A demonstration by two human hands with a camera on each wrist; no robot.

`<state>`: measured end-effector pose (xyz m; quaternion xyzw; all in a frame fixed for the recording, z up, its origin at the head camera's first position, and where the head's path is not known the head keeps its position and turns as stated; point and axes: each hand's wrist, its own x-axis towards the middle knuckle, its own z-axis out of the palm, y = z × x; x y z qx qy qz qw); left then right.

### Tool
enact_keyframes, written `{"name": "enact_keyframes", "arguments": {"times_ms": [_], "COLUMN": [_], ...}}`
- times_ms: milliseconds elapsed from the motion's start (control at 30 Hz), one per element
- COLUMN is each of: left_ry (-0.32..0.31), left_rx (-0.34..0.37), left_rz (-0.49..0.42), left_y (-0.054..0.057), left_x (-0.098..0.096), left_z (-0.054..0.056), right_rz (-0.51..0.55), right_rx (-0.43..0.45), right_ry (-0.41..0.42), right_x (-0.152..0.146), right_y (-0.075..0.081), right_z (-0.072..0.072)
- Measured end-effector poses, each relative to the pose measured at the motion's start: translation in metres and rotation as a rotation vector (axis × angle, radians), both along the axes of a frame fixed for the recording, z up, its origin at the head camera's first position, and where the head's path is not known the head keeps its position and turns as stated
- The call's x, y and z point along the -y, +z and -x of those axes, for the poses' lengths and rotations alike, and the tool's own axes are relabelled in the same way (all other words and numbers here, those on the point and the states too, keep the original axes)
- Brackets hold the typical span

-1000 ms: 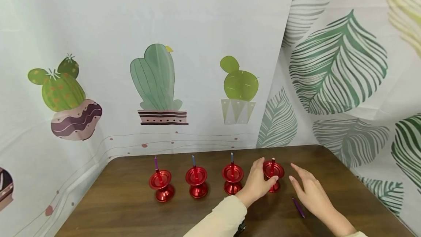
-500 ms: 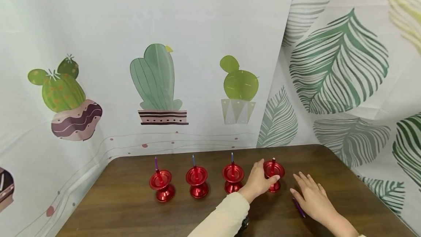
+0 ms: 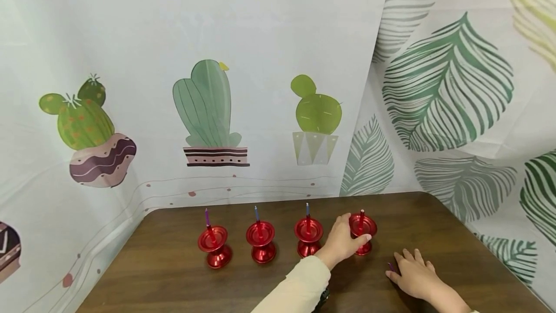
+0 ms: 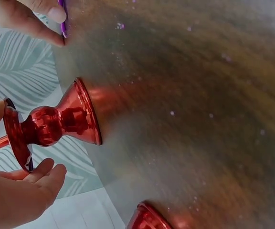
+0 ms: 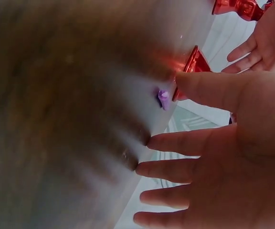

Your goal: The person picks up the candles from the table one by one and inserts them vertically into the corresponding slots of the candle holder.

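In the head view, my left hand (image 3: 340, 241) holds the dish of the rightmost red metal candle holder (image 3: 368, 227), thumb in front and fingers on its left side. A red tube (image 3: 361, 219) stands upright in that dish. The left wrist view shows the holder's flared foot (image 4: 80, 114) on the table. My right hand (image 3: 417, 277) is low over the table to the right, fingers straight and spread. A thin purple candle (image 3: 391, 267) lies by its thumb, mostly hidden under the hand. The right wrist view shows the candle's end (image 5: 163, 99) between thumb and forefinger.
Three more red candle holders stand in a row to the left: one with a purple candle (image 3: 207, 216), two with blue candles (image 3: 257, 213) (image 3: 307, 209). The brown wooden table (image 3: 173, 279) ends at a printed cloth backdrop (image 3: 269, 110).
My right hand has moved down and toward me, from beside the holder to over the purple candle, covering most of it. My left hand stays at the rightmost holder.
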<state>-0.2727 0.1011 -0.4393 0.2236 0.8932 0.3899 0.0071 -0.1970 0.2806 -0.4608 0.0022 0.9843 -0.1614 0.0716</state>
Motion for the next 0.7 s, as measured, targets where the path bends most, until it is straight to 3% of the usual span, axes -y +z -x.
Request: {"name": "enact_keyframes", "arguments": {"times_ms": [133,433,700], "left_ry": [0.004,0.013,0.01], "left_rx": [0.003,-0.012,-0.009], "left_rz": [0.002,0.01,-0.001], "left_y": [-0.001,-0.001,0.0], "left_x": [0.0,-0.001,-0.001], "left_z": [0.0,0.0,0.0], "right_rz": [-0.012,-0.057,-0.09], "right_rx": [-0.031,-0.257,-0.365], "right_ry": [0.017,0.041,0.062], "right_x": [0.002,0.009,0.014], "right_y": [-0.001,-0.001,0.0], "right_z": [-0.001,-0.006,-0.009]}}
